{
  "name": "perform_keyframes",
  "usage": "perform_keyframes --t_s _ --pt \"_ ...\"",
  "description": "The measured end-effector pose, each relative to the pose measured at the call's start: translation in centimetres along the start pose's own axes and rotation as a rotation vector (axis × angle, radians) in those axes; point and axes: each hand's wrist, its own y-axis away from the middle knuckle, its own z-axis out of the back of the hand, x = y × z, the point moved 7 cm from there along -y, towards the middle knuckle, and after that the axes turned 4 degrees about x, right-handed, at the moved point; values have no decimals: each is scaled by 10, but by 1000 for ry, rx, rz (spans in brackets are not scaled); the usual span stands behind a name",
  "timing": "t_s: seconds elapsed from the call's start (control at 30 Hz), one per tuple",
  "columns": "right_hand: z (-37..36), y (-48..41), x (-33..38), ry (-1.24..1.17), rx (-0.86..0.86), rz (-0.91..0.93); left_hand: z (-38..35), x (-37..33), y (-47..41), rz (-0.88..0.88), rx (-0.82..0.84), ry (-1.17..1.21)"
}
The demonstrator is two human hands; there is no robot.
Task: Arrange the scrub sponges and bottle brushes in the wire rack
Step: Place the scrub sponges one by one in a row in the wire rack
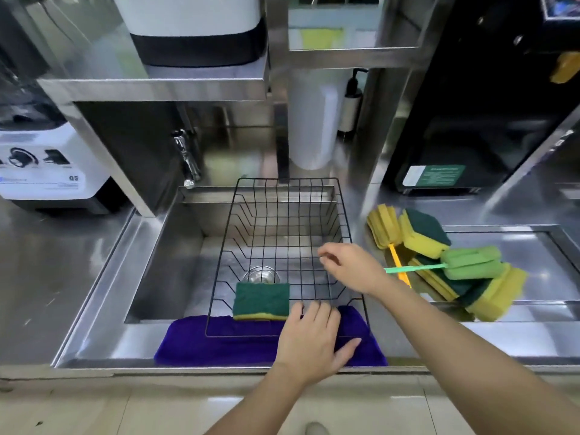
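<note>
Sponges (489, 287) and brushes lay heaped on the worktop (518, 334) just beyond my right hand (351, 265), loosely curled, empty; one sponge (261, 301) sat in the wire rack (282, 215) beside my left hand (314, 337), spread flat. I judged the pile's tangled handles could drag neighbours off.

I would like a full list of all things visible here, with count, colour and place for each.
Black wire rack: one, over the steel sink.
Green-and-yellow scrub sponge: one, at the rack's near edge.
Loose scrub sponges: several, green and yellow, piled right of the sink.
Foam bottle brushes: two, one yellow, one green, on that pile.
Purple cloth: one, under the rack's front.
White blender base: one, far left.
Left hand: empty, on the rack's front.
Right hand: empty, above the rack's right side.
</note>
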Motion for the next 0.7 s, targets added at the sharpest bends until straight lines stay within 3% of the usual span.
perform_keyframes --t_s 0.13,0.23,0.37,0.53,0.7 --pt "48 22 -56 -94 -321 -188 -8 -11 -6 -16 19 -4" --pt "75 39 -95 43 -506 -353 -11 -11 -6 -17 4 30" --pt "84 48 -130 210 -493 -508 -11 -12 -6 -13 -6 44" --pt "67 38 -153 261 -257 -570 -11 -12 -6 -2 -15 37" --pt "82 41 -151 194 -427 -564 -14 -12 -5 -2 -6 28"
